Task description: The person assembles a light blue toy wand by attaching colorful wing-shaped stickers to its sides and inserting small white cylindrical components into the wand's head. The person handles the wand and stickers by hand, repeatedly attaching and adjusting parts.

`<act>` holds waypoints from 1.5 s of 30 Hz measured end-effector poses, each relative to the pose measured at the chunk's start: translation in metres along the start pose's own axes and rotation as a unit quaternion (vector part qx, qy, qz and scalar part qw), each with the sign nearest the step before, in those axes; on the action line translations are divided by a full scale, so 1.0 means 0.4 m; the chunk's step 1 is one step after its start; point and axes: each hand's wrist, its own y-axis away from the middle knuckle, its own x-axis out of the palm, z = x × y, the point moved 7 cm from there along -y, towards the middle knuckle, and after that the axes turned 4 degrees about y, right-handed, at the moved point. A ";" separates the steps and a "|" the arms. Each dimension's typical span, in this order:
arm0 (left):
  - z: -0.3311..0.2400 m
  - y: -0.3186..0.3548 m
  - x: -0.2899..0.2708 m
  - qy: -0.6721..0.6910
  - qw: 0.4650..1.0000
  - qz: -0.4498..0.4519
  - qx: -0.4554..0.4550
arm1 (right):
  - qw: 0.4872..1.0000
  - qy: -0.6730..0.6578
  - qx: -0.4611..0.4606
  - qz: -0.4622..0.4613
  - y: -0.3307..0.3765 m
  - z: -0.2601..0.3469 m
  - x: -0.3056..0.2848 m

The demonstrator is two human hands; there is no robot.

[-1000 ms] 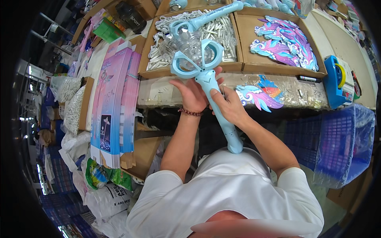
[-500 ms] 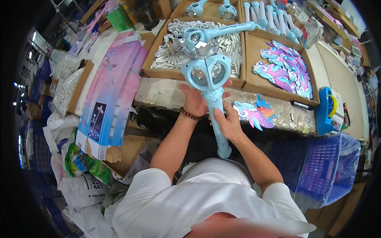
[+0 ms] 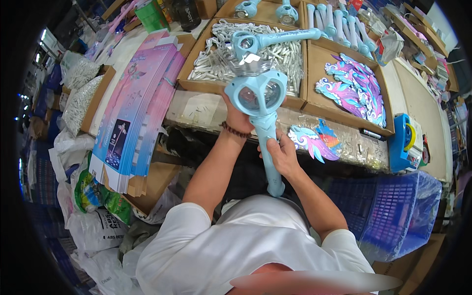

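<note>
Hands have drawn the blue toy wand [image 3: 260, 105] nearer: left hand [image 3: 239, 118] grasps its head, right hand [image 3: 282, 155] apparently clenches the handle, above the counter [image 3: 196, 110].

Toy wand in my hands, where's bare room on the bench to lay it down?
Little. A clear-wrapped strip between the pink carton stack and the wing cutout is flattest. The cardboard trays behind are full; right of the tape dispenser looks bare.
</note>
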 end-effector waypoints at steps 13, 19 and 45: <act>0.084 0.069 0.010 0.048 0.996 -0.024 -0.074 | 1.000 0.028 0.003 -0.007 0.002 0.015 -0.004; 0.082 0.071 0.037 0.074 0.994 0.057 -0.055 | 1.000 -0.004 0.027 0.007 0.003 0.010 0.001; 0.072 0.067 0.025 0.043 0.998 0.043 -0.033 | 0.999 0.007 0.030 -0.020 -0.009 0.041 -0.010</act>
